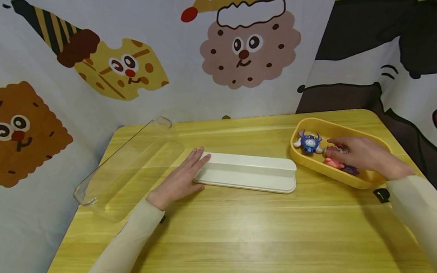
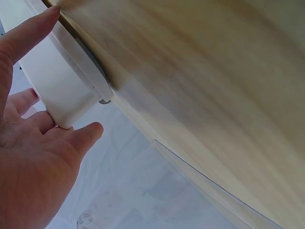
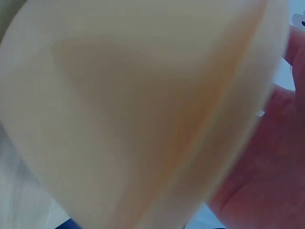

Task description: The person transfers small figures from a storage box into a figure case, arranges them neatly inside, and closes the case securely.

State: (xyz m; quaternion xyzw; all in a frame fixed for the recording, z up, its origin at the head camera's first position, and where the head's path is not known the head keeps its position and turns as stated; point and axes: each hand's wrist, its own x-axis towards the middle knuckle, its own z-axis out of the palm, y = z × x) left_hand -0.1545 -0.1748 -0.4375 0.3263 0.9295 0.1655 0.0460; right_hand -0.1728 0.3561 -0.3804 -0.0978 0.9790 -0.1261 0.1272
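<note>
My left hand (image 1: 179,179) rests its outstretched fingers on the left end of a white two-step display base (image 1: 246,177), with the thumb beside its front edge. In the left wrist view the fingers spread around the rounded end of the base. Over on the right, my right hand (image 1: 366,154) reaches into a yellow tray (image 1: 324,171) and pinches a small dark-red and silvery figurine (image 1: 340,148), largely hidden by the fingers. A blue horned figurine (image 1: 309,142) lies left of it. Below the hand lie a pink figurine (image 1: 333,163) and a dark purple one (image 1: 350,170).
A clear plastic cover (image 1: 135,165) lies at the left side of the wooden table (image 1: 257,237). Behind the table hangs a white cloth with cartoon prints (image 1: 249,51). The tray's wall (image 3: 119,119) fills most of the right wrist view.
</note>
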